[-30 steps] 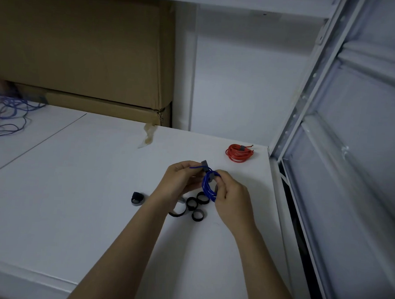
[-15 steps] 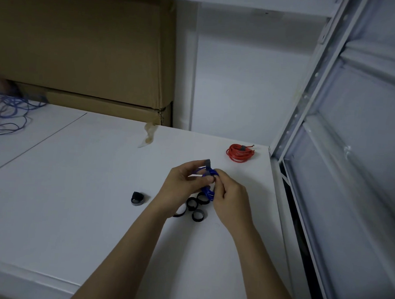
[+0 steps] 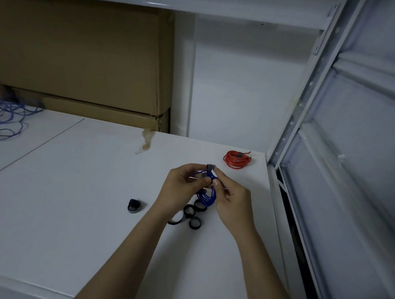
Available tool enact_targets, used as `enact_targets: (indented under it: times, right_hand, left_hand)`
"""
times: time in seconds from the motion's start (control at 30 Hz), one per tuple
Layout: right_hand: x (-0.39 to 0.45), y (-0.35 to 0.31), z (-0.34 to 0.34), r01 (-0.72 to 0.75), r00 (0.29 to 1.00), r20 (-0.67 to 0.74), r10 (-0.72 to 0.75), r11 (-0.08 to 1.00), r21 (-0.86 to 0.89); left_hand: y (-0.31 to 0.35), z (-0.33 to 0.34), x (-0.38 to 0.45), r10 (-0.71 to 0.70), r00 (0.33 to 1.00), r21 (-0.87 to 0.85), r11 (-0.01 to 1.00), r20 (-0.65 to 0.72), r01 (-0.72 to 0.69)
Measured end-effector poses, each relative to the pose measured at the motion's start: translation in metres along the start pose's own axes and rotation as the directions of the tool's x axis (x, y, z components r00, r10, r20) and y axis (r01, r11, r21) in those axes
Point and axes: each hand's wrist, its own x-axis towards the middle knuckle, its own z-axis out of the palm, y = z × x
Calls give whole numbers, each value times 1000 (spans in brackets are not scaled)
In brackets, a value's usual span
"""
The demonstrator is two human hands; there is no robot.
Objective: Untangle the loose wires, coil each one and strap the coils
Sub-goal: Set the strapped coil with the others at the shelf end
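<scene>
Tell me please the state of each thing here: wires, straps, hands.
Blue wire coil: coiled, held in both hands above the white table, dark strap at its top, not visibly closed.
Red wire coil: coiled, strapped, lying on the table.
Loose blue wires: tangled, far left.
Black strap rings: unused, lying under the hands.
Separate black strap: rolled, lying alone.
Left hand: pinching the coil.
Right hand: pinching the coil.

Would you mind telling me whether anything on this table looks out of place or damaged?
A loose strip of yellowed tape hangs from the torn corner of the lower cardboard box onto the white table. The blue wires at far left lie tangled.
</scene>
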Motion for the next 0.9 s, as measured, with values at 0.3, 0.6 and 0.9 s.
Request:
enact_targets:
  times: [0.3, 0.6, 0.9]
  right_hand:
    - [2, -5, -4, 173, 979, 157, -127, 929, -328]
    - [0, -6, -2, 187, 976, 158, -150, 947, -260]
    - [-2, -9, 6, 103, 994, 46, -103, 995, 2]
  left_hand:
    - [-1, -1, -2, 151, 988, 165, 975, 6, -150]
    - [-3, -4, 0, 143, 989, 111, 984, -44, -138]
    - [0, -5, 1, -11, 996, -78, 997, -93, 4]
